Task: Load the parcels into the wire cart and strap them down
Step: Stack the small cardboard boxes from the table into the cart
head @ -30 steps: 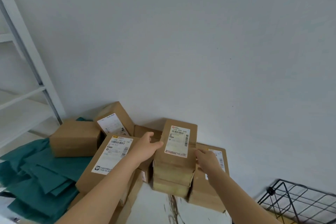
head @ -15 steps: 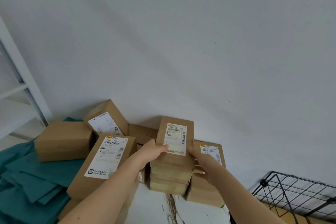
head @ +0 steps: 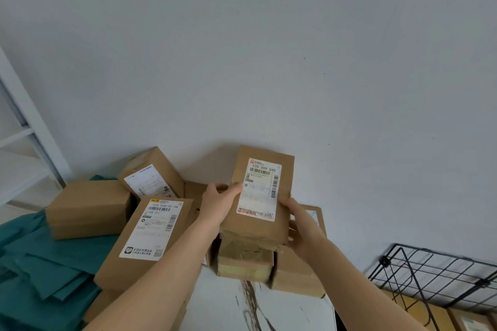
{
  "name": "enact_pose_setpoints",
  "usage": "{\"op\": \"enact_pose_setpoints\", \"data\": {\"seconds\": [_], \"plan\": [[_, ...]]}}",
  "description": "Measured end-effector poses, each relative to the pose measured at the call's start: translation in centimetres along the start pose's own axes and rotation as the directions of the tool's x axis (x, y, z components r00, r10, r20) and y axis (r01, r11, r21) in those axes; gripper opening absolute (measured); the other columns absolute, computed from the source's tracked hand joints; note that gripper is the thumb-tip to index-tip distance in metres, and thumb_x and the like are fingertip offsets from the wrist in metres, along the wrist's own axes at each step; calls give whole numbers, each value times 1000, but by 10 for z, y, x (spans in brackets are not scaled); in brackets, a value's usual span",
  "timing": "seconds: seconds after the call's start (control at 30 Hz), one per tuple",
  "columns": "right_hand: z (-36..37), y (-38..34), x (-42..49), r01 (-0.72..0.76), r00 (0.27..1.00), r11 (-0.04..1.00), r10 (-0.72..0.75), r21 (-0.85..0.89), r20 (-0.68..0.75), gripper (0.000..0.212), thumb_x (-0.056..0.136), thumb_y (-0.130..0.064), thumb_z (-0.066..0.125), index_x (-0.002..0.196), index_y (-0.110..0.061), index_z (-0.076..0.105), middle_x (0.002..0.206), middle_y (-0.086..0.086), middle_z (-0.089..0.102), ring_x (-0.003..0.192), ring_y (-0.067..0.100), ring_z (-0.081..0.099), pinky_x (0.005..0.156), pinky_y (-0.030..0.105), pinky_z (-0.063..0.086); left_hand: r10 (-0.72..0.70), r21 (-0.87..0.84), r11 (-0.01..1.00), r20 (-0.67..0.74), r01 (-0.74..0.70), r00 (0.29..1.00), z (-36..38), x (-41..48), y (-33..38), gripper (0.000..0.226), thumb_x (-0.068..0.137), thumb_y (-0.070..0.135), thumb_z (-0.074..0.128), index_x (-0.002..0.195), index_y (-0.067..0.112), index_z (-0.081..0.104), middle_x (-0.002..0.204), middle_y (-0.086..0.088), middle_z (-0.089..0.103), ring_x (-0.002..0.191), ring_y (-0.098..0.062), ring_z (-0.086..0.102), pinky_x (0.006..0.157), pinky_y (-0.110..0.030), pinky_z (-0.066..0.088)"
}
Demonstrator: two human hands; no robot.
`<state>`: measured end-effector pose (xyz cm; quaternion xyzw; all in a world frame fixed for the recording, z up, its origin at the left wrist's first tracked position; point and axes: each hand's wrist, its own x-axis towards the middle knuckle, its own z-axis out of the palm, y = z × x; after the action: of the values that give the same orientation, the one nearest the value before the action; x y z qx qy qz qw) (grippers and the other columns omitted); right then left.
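A small brown cardboard parcel (head: pixel 258 212) with a white shipping label is lifted and tilted above a pile of parcels by the wall. My left hand (head: pixel 219 203) grips its left edge, thumb over the top face. My right hand (head: pixel 302 226) holds its right lower corner, fingers curled under it. Right below sits another taped box (head: pixel 243 266). The black wire cart (head: pixel 435 277) stands at the lower right, with brown parcels visible through its mesh.
More parcels lie to the left: a long labelled box (head: pixel 145 239), a plain box (head: pixel 88 207) and a tilted box (head: pixel 153 174). Green mailer bags (head: pixel 40 277) are heaped at lower left. A white shelf frame (head: pixel 29 126) stands at left. The white tabletop (head: pixel 234 306) shows below.
Both hands have raised the labelled parcel off the box beneath and tilted its label toward me. The view has shifted slightly, and the cart shows more.
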<state>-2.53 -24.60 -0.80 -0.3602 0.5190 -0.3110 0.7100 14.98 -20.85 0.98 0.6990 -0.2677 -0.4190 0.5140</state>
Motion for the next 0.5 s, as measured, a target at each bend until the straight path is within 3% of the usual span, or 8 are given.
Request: {"op": "enact_pose_setpoints", "data": {"seconds": [0.07,0.13,0.27,0.33,0.43,0.5], "plan": [[-1,0,-3,31,999,999,-29,36,-42,29,82,-37,66,105,-19,64,103,7,70,98,26,63,82,40,52,30,-53,998,8,-29,1000,2,-10,5,40,82,39,68,110,16,50,112,-8,59,88,-19,61,60,-28,46],[-5,1,-6,66,996,995,-61,76,-67,26,80,-39,66,100,-22,66,102,6,73,103,29,64,92,44,51,49,-99,994,51,-44,997,4,-19,9,42,82,36,69,111,12,51,105,-7,61,82,-15,62,56,-25,44],[-14,5,-17,113,993,991,-110,70,-53,46,63,-48,70,102,-24,71,103,3,74,108,30,64,102,52,44,113,-72,992,85,-107,990,6,-31,4,41,80,37,71,106,12,52,103,-5,63,86,-16,63,68,-30,51],[-20,10,-24,132,989,989,-128,65,-71,48,63,-48,69,105,-24,71,104,3,73,108,30,64,98,50,48,144,-55,989,94,-139,985,9,-34,-3,38,79,40,71,99,14,53,102,-6,62,89,-18,62,74,-33,51],[-29,17,-40,149,984,984,-138,97,-115,29,81,-42,60,102,-24,71,102,5,74,98,31,66,79,43,50,187,-99,980,180,-171,966,14,-41,-13,56,77,62,60,99,11,54,100,-3,62,90,-15,61,71,-25,46],[-35,23,-51,141,982,980,-121,140,-147,27,86,-39,57,102,-24,71,102,6,74,97,31,65,84,47,49,146,-123,986,270,-117,952,20,-42,-19,67,77,72,49,107,12,55,103,2,63,89,-7,59,71,-24,41]]}}
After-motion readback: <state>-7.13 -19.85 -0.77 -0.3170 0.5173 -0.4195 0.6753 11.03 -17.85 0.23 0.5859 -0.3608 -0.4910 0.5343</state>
